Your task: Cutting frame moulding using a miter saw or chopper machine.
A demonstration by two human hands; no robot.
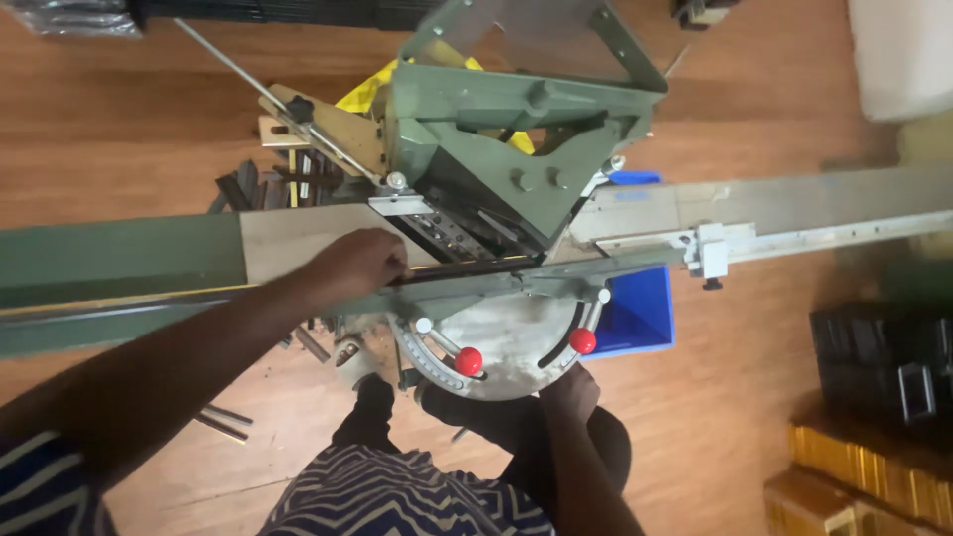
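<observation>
Nearest us, our right hand point(568, 385) rests just under the round metal plate point(506, 342), beside 1 of 2 red knobs point(583, 340); we cannot tell whether its fingers are curled or spread. Our left hand point(352, 266) lies further up, fingers pressed together on a dark strip point(467, 270) that runs along the long rail point(129, 260) toward the green cutting machine point(506, 129). The strip's far end sits under the machine's head. A blue bin point(640, 318) stands below the rail to the right, and scrap pieces point(263, 184) lie on the wooden floor point(119, 119) beyond.
</observation>
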